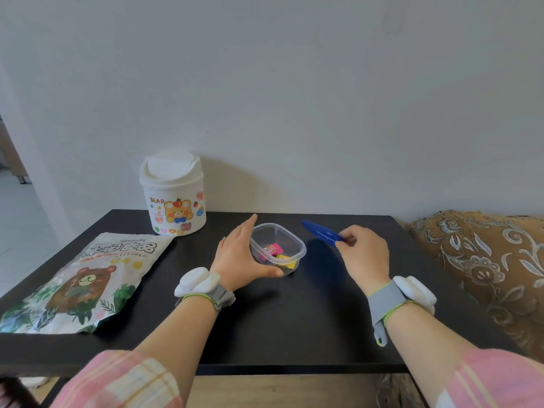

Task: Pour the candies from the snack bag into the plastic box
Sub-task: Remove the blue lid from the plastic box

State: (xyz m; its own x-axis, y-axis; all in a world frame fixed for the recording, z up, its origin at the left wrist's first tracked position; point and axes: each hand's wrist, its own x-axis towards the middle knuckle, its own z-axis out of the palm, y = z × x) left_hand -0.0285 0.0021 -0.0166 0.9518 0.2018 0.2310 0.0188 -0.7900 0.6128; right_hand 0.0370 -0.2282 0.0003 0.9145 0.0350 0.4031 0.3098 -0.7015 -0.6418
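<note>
My left hand (240, 257) cups the near-left side of the plastic box (277, 248), thumb along its near rim and fingers stretched up its left wall; I judge that's to steady it, since a light box like this would skid on the bench (294, 313). The box sits around the middle of the bench, slightly toward the back edge, with a few candies (276, 252) already in it, pink and yellow. My right hand (363, 254) is pinched on a blue clip (322, 233), held just right of the box, its tip pointing to the back edge; it probably sealed the bag. The snack bag (85, 281) lies flat at the near-left corner, well apart from both hands. A white bin (173, 192) stands at the back edge. Both forearms reach forward, wrists low, palms turned inward
</note>
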